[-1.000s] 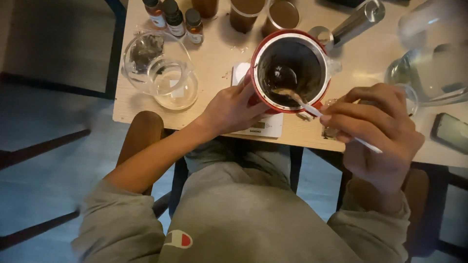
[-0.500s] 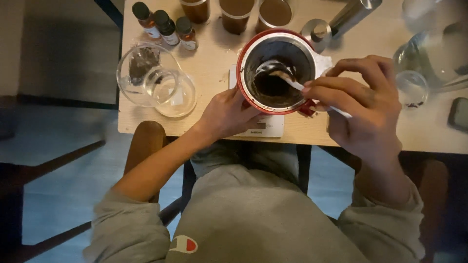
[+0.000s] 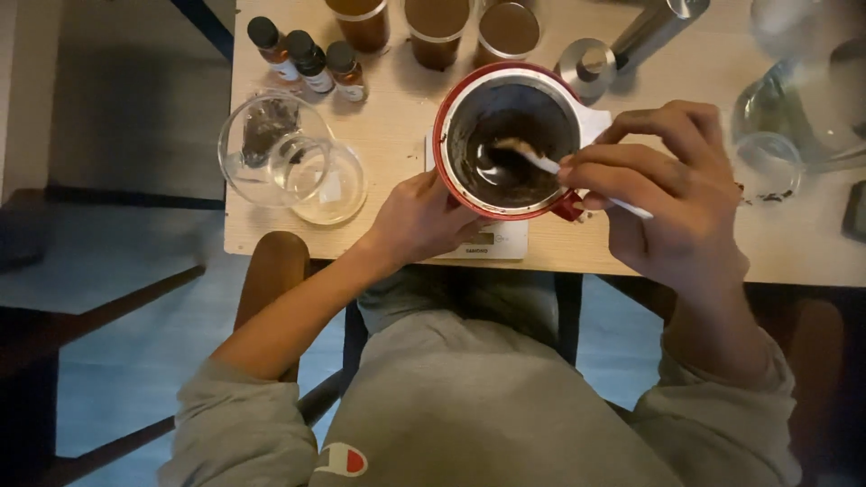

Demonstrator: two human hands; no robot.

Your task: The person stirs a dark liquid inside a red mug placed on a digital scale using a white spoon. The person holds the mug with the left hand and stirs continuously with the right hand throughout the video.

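One red pot (image 3: pixel 451 167) sat on a white scale (image 3: pixel 492 242) near the bench (image 3: pixel 397 135) edge, dark paste inside. Left hand (image 3: pixel 419 221) cupped its near side, fingers (image 3: pixel 451 194) wrapped against the wall. Right hand (image 3: pixel 672 194) had its fingers (image 3: pixel 600 171) pinched narrow on one white stick (image 3: pixel 541 162), tip down in the paste. Beyond the left fingers: two clear glass cups (image 3: pixel 289 162), overlapping. Past those, three small dark-capped bottles (image 3: pixel 308 56) in a row, and three brown jars (image 3: pixel 437 27) along the far edge. Beyond the right fingers, one metal lid (image 3: pixel 586 65).
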